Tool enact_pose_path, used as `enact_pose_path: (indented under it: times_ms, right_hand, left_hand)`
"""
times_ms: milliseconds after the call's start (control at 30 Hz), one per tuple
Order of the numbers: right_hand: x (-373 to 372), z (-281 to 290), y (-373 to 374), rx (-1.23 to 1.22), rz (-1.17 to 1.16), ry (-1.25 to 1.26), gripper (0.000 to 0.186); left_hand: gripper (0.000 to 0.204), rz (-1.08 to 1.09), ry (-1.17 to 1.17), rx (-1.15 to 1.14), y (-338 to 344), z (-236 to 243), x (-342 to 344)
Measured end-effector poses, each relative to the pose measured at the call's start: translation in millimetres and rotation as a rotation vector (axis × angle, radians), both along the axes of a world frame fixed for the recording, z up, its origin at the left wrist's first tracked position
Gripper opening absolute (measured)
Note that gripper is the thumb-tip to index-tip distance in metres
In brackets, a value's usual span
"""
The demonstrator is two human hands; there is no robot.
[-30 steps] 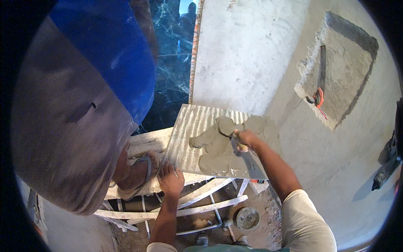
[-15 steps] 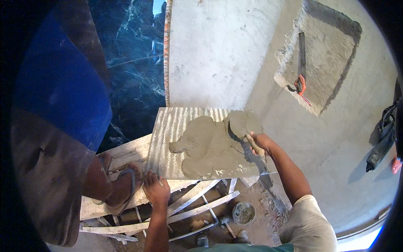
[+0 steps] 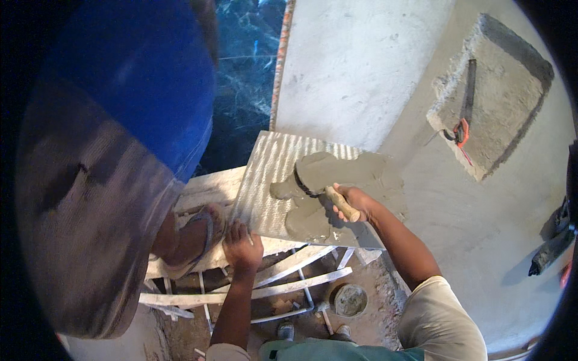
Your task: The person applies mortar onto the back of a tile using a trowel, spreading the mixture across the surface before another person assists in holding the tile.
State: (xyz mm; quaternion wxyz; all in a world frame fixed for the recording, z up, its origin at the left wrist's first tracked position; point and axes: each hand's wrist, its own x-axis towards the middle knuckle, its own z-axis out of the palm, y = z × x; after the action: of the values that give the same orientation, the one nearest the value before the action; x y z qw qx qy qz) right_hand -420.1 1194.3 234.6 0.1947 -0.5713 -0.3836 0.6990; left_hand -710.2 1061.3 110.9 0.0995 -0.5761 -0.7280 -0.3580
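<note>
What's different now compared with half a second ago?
The right hand has moved the trowel leftward over the mortar, from the right of the tile toward its middle. The view shifted too. Nothing was taken or let go: the trowel stays gripped, the left hand stays at the tile's near left corner, and the orange-handled tool stays in the wall recess.

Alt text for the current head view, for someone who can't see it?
A person's right hand holds a wooden-handled trowel at wet mortar spread on a ribbed tile, while the left hand touches its near left corner. At left, another person's sandaled foot is on pale planks.
</note>
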Motion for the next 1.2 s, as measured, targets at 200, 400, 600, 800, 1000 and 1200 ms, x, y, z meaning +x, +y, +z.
enact_pose_path:
  times_ms: [200, 400, 600, 800, 1000, 1200]
  right_hand:
    - [-66, 18, -51, 0.053, 0.120, -0.172, 0.042]
    - [-67, 23, -67, 0.783, 0.677, -0.721, 0.049]
    - [-60, 13, 20, 1.131, 0.711, -1.036, 0.046]
    - [-63, 10, 38, 0.760, 0.612, -0.803, 0.049]
    - [-11, 27, 15, 1.081, 0.687, -0.911, 0.040]
    - [6, 16, 78, 1.028, 0.546, -1.150, 0.042]
  left_hand:
    - [0.030, 0.014, 0.063, 0.080, -2, 11, -5]
    - [0.025, -0.040, 0.069, 0.027, -3, 2, -24]
    - [0.026, -0.086, 0.034, -0.011, -3, 7, -15]
    - [0.030, -0.097, 0.097, 0.028, 1, -2, -16]
    - [0.028, -0.077, 0.005, -0.039, -3, 8, -16]
    - [0.028, -0.084, -0.010, -0.055, -3, 7, -12]
